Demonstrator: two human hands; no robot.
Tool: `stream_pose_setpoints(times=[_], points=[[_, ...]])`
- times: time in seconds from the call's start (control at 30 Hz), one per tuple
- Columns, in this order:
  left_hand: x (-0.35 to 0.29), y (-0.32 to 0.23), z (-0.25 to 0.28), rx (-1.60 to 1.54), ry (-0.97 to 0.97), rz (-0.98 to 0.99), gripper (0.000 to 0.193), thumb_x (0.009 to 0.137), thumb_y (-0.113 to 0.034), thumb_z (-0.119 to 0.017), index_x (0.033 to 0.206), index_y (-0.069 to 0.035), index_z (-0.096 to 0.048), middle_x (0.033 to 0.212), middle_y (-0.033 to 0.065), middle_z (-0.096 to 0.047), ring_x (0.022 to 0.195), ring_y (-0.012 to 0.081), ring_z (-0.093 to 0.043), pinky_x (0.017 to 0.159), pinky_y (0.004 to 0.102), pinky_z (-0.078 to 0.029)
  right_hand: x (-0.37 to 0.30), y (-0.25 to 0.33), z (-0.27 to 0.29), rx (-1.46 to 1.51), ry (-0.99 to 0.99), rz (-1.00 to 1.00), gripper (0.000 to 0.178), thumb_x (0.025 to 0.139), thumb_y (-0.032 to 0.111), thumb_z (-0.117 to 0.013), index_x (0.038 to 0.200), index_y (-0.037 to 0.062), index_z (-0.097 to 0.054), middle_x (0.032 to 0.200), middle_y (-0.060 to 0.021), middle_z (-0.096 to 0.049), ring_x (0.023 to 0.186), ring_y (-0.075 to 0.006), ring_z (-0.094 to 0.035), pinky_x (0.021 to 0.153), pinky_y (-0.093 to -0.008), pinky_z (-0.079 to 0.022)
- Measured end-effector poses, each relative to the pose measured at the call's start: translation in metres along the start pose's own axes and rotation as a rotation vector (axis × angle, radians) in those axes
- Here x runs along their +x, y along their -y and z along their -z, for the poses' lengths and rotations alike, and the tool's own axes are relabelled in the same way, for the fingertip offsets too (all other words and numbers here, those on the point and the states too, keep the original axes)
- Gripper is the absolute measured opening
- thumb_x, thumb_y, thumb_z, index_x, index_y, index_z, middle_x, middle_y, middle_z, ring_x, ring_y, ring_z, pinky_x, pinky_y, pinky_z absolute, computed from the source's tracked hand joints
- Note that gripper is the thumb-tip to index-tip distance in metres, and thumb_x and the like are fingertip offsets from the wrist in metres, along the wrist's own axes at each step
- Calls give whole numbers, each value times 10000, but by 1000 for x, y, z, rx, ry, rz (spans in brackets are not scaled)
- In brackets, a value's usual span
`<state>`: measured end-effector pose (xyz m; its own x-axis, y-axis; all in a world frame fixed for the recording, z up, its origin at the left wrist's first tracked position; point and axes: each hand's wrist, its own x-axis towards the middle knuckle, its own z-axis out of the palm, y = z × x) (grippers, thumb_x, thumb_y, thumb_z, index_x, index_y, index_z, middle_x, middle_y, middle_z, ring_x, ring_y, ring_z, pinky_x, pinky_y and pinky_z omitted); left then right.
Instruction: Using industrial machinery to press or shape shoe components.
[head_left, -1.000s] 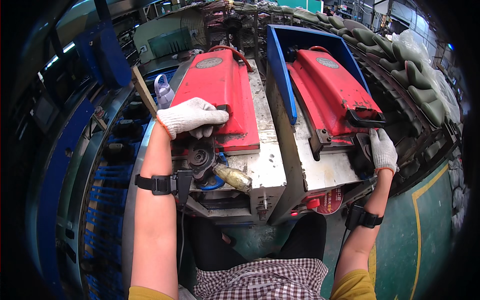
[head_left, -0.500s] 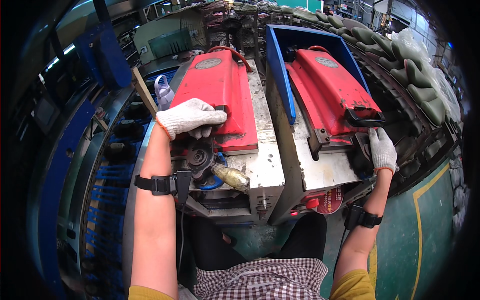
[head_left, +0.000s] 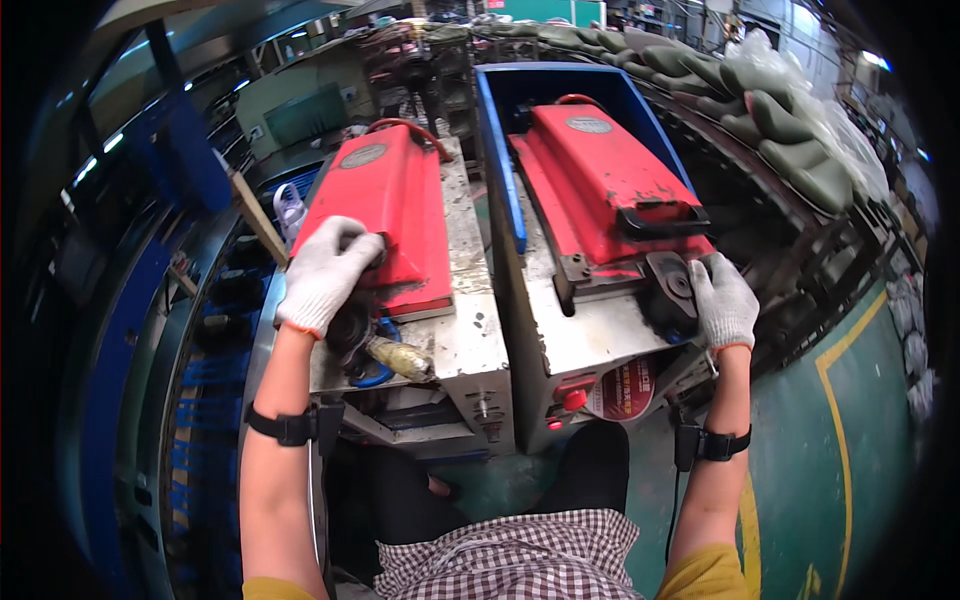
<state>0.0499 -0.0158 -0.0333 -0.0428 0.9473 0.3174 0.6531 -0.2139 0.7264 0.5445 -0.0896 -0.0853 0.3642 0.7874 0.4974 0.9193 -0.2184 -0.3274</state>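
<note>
Both my hands wear white knit gloves with orange cuffs. My left hand (head_left: 333, 268) is curled around the front grip of the left red machine cover (head_left: 385, 205), hiding most of the grip. Below it sit a dark round part (head_left: 350, 325) and a pale wrapped handle (head_left: 402, 357). My right hand (head_left: 725, 303) is at the front right corner of the other machine. Its fingers point up and close against the edge of a black part with a round disc (head_left: 672, 292). Just above lies the right red cover (head_left: 615, 165), with its black handle (head_left: 662, 222) untouched.
A blue guard (head_left: 500, 160) surrounds the right cover's back and left side. Olive-green padded pieces (head_left: 805, 172) and clear plastic line the rack at right. A red switch (head_left: 573, 398) is on the machine front. A purple bottle (head_left: 290, 212) stands at left.
The view has shifted, so both machines appear farther left. My left hand stays at the left cover's grip. My right hand has moved slightly outward and nearer; more of the black part's disc shows.
</note>
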Motion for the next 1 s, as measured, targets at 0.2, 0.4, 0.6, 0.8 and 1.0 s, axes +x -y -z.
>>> stream_pose_setpoints(times=[0.2,0.4,0.6,0.8,1.0], points=[[-8,-66,-44,62,-126,-464,446,911,-235,-756,1289,-18,-659,1207,155,-678,1101,266,-679,993,374,-533,-3,-20,5,-85,30,5,391,1011,476,-555,1035,112,-693,1001,-162,-730,943,-389,-700,803,-517,-538],[-17,-141,-127,163,142,-628,530,890,-300,-761,1355,-80,-633,1294,174,-634,1200,320,-631,1043,406,-502,-12,-17,5,-152,4,-17,403,1027,488,-519,1114,134,-689,1024,-163,-742,975,-393,-706,833,-525,-550],[-14,-153,-193,176,289,-752,681,860,-381,-762,1440,-96,-547,1390,203,-585,1265,414,-587,1073,472,-485,-64,14,33,-3,102,45,497,985,412,-607,1387,120,-577,1079,-194,-747,950,-379,-733,814,-498,-577],[-18,-160,-219,182,253,-675,912,830,-351,-797,1585,-113,-344,1364,273,-575,1225,460,-596,1045,495,-501,-97,36,63,178,370,179,643,928,421,-679,1479,129,-525,1002,-214,-741,914,-373,-739,803,-460,-594],[3,-172,-201,382,19,-877,537,858,-349,-771,1320,-134,-600,1070,188,-621,939,396,-666,812,493,-555,-27,31,64,295,255,254,394,951,358,-658,1250,105,-705,1141,-154,-747,1022,-331,-729,904,-429,-579]])
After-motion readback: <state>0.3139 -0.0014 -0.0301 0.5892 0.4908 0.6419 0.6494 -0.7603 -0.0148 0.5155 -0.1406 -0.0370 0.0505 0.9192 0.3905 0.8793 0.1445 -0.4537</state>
